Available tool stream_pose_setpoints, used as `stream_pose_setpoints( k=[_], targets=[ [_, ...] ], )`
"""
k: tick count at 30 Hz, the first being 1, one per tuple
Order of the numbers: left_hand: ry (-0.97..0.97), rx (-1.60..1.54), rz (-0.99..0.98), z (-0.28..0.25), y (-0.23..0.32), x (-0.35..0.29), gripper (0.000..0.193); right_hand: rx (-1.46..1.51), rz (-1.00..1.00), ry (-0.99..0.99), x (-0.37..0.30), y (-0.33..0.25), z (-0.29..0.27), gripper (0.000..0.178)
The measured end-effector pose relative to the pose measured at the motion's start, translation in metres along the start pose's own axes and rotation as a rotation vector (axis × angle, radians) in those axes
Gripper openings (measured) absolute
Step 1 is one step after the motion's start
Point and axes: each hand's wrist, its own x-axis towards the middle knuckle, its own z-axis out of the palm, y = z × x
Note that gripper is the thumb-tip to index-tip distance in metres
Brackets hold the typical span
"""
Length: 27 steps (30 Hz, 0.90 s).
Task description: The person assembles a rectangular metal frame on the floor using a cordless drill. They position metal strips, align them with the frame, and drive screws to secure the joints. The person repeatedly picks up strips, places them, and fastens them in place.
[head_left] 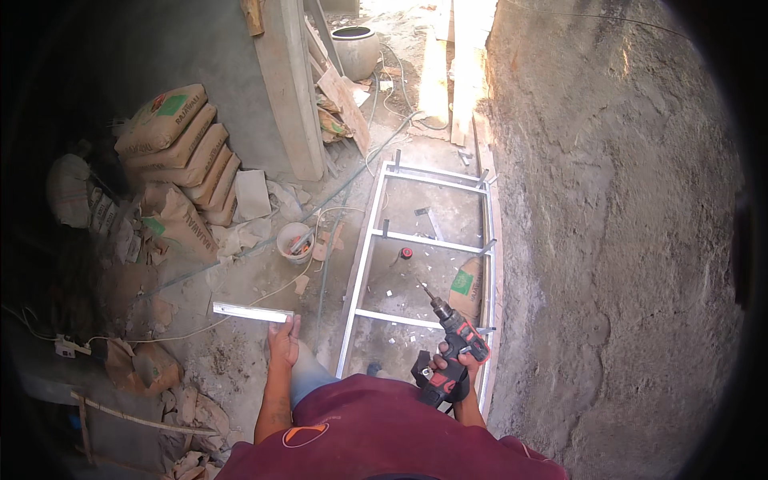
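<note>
In my left hand (283, 338) is one end of a short silver metal bar (250, 310), which sticks out to the left, held level above the floor. My right hand (458, 366) grips a black and red cordless drill (458, 344), its bit pointing ahead and slightly left. Under and beyond the drill lies a long ladder-like frame of silver metal profiles (432, 237) with several crossbars. Short upright pieces stand at some of its joints. A small square (432, 222) and a red-topped round object (406, 254) lie inside the frame.
A stack of cement bags (172, 144) stands at the left beside a concrete post (290, 88). Nearby is a white bucket with tools (296, 240). Cables cross the floor toward a power strip (70, 347). A rough wall (608, 200) runs along the right; a large pot (355, 53) stands far off.
</note>
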Motion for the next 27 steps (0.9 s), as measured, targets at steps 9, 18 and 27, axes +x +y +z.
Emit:
stream_pose_setpoints(
  k=[9, 18, 27],
  targets=[
    [-0.121, 0.496, 0.034, 0.055, 0.02, 0.053, 0.034, 0.124, -0.151, 0.247, 0.015, 0.004, -0.044, 0.058],
    [-0.235, 0.732, -0.017, 0.067, 0.047, 0.206, 0.037, 0.062, -0.436, 0.397, 0.085, 0.072, 0.005, 0.053],
    [-0.616, 0.923, -0.321, 0.133, 0.065, 0.388, 0.079, 0.185, -0.713, 0.561, 0.138, 0.185, 0.052, 0.045]
  ],
)
